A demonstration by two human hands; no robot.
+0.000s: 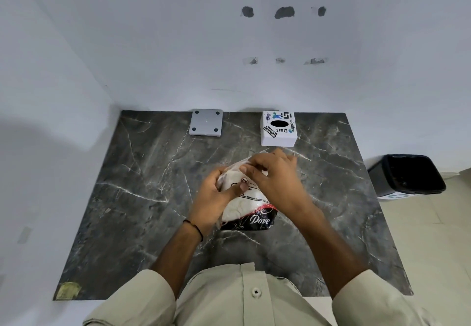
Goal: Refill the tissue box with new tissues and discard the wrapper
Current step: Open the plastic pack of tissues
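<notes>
A plastic-wrapped pack of white tissues (pixel 244 211), with a dark red and black end marked Dove, is held above the middle of the dark marble table (pixel 142 172). My left hand (pixel 216 195) grips the pack's left side, thumb across its top. My right hand (pixel 275 177) pinches the clear wrapper at the pack's far end. The white tissue box (pixel 279 129), covered in stickers and with a black oval opening on top, stands at the table's back edge just beyond my right hand. Its grey base plate (pixel 206 122) lies apart to the left.
A black bin (pixel 407 175) lined with a dark bag stands on the floor off the table's right edge. White walls close in the table at the back and left. A yellowish sticker remnant (pixel 67 290) sits at the near left corner.
</notes>
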